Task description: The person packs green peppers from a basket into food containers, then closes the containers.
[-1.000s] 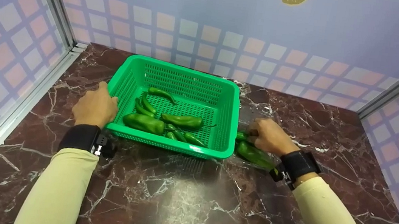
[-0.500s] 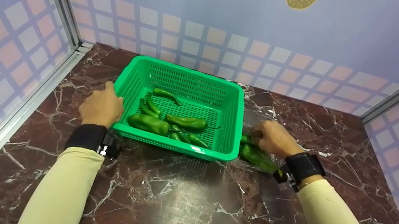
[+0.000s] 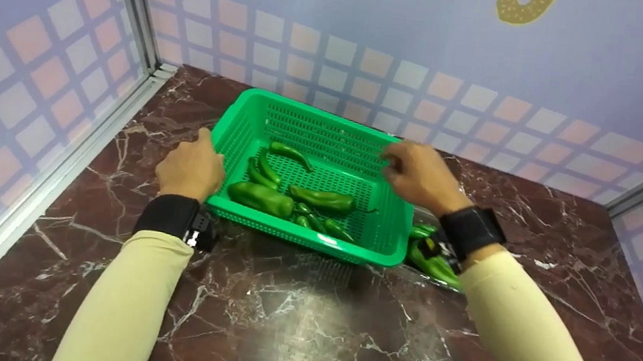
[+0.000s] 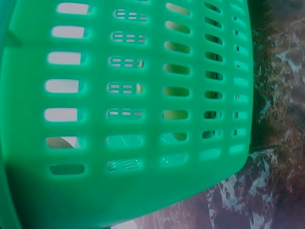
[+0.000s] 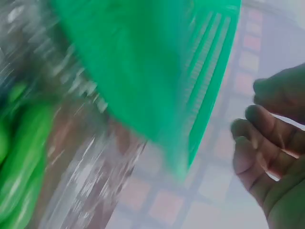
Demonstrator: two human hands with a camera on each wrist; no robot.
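I see a dark red marble table (image 3: 291, 324), lilac checkered walls (image 3: 370, 82); left hand (image 3: 191, 167) grips the green perforated plastic basket (image 3: 363, 142), right hand (image 3: 417, 174) loosely curled, empty.

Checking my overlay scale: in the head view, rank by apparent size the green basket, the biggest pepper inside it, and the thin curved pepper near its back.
1. Green basket, by far the largest.
2. Biggest pepper, thick, at the front left of the basket.
3. Thin curved pepper, clearly slimmer, though it lies farther from the camera.

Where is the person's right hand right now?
In the head view the right hand is raised over the far right corner of the green basket, holding nothing visible; peppers lie on the counter beside the basket, under its wrist.
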